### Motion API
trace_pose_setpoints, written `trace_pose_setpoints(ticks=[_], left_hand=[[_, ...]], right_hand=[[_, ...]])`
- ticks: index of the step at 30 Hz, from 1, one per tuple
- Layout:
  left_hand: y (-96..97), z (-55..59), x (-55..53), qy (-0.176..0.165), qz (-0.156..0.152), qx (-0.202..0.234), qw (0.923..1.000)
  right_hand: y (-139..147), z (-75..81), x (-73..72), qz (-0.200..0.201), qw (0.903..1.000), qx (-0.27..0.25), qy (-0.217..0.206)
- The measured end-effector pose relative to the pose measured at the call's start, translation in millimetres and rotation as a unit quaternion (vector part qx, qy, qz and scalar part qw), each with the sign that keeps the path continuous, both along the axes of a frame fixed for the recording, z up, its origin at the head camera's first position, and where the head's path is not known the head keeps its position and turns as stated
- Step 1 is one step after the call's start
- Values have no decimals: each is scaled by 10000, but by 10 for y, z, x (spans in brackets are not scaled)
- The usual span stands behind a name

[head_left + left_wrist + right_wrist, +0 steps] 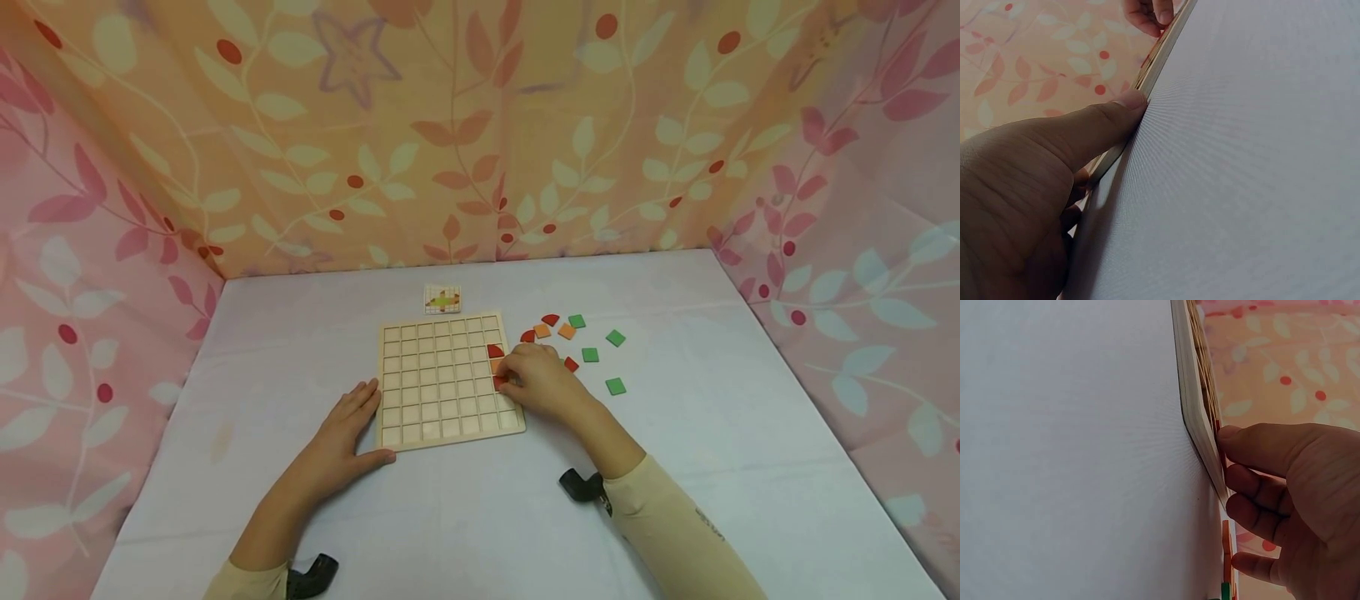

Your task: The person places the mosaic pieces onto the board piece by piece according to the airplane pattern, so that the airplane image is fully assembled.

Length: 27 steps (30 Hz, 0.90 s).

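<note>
A wooden grid board (438,392) lies on the white table. My left hand (337,446) rests at its lower left corner, fingers along the left edge and thumb at the front edge. Over the right side of the board, my right hand (546,382) pinches a red tile (499,382) low at the rightmost column. Just above that tile sit an orange tile (496,367) and a red quarter-round tile (495,351) in the same column. In the right wrist view, the thumb (1254,444) touches the red tile at the board's edge; its far side is hidden.
Loose green tiles (590,355), orange tiles (567,331) and red tiles (551,319) are scattered right of the board. Behind the board lies a small pattern card (442,299). Patterned cloth (480,167) walls the table at the back and both sides.
</note>
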<state>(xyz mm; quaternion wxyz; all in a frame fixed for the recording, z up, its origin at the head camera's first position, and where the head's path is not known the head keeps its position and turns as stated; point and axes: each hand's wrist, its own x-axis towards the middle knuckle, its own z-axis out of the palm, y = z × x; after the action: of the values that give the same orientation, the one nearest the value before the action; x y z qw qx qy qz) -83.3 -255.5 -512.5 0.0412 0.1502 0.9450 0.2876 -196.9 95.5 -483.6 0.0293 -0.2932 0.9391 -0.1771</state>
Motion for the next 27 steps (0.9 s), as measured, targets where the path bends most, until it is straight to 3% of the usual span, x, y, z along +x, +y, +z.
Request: trace_pose_setpoints(ticks=[8,14,18,27], left_hand=[[-1,14,5,-110,9,-27,9999],[4,24,6,36,-44,51,10000],[3,13,8,157,-61,39,9999],[-13,-29,11,223,-49,61,9997]], right_hand=[[19,33,-9,69,10000,58,35],[155,188,-67,72,9984,-431,370],[332,349,-111,-200,9951,-926,285],[728,395,-400,-625,9908,-1197,29]])
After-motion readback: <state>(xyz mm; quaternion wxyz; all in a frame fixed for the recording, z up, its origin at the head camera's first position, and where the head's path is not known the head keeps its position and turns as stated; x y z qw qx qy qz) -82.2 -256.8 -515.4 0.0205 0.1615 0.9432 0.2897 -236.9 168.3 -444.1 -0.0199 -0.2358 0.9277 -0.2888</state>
